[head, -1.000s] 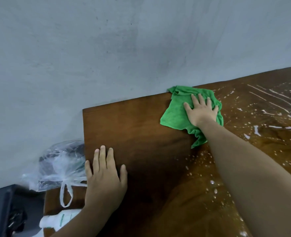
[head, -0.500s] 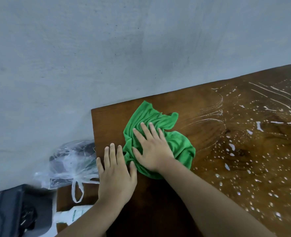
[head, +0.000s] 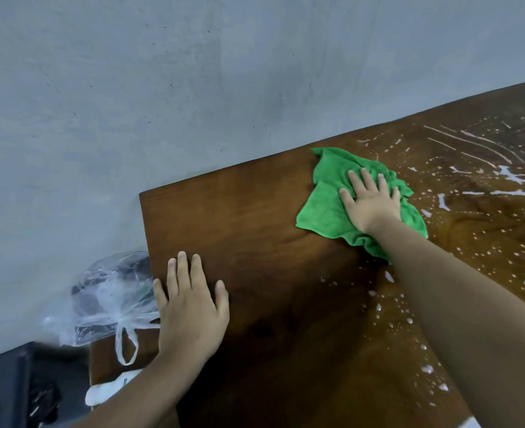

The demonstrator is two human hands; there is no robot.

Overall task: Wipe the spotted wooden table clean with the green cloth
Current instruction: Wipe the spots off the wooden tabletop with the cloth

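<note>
The wooden table (head: 270, 242) is dark brown, with its left part free of marks and white spots and streaks (head: 483, 186) across its right part. The green cloth (head: 326, 199) lies crumpled near the table's far edge. My right hand (head: 371, 202) presses flat on the cloth with straight, spread fingers. My left hand (head: 190, 307) rests flat on the table near its left edge, fingers straight, holding nothing.
A grey wall (head: 193, 88) runs along the table's far edge. Left of the table, lower down, sit a clear plastic bag (head: 106, 304) over dark items, a white bottle (head: 110, 390) and a black object (head: 5, 390).
My right hand has pushed the cloth from beside my left hand back out to the far right, by the spotted area. My left hand has stayed flat in place.
</note>
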